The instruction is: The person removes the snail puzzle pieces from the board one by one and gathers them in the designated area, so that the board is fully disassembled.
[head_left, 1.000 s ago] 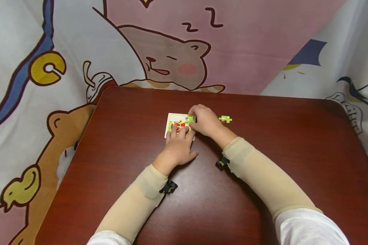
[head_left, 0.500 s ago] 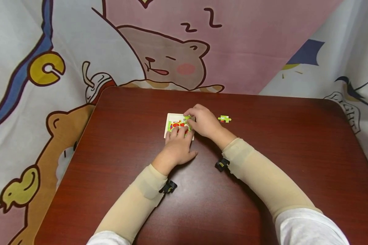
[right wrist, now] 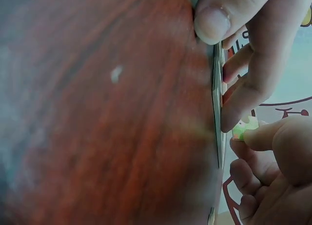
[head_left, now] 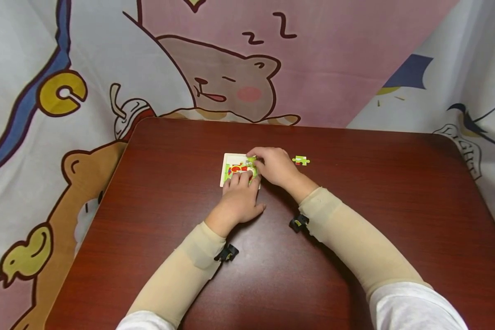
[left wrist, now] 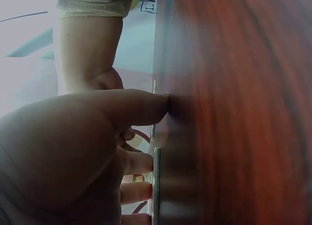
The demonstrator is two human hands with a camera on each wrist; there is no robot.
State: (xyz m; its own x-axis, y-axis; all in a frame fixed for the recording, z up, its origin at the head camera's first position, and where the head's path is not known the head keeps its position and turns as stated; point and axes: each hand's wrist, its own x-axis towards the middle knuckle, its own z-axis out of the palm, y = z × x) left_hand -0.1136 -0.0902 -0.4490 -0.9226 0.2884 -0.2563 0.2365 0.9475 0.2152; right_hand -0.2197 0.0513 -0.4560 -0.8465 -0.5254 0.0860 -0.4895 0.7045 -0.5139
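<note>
Cream-coloured puzzle board (head_left: 234, 158) is lying flat toward the far edge of a glossy red-brown table (head_left: 156, 197), with a cartoon bear backdrop (head_left: 231, 87) behind it. The left hand (head_left: 239, 201) has its fingers a bit spread and resting over the near part of the board, thumb down on the tabletop. The right hand (head_left: 277, 166) is at the far right corner, and the right wrist view shows it best: thumb and finger pinching a small green piece (right wrist: 246, 127) with a bit of red on it, which looks held up off the board's face. One more loose piece (head_left: 301, 161) sits on the table, just past the right hand.

Handling-wise, I'd guess the pieces are light, thin and stiff, not really fragile, though the knobs could chip if forced. Pinch them by opposite edges, not flat on top. The board looks thin too and probably slides easily on that shiny surface, so fingers near its rim seem a decent way to steady it.
</note>
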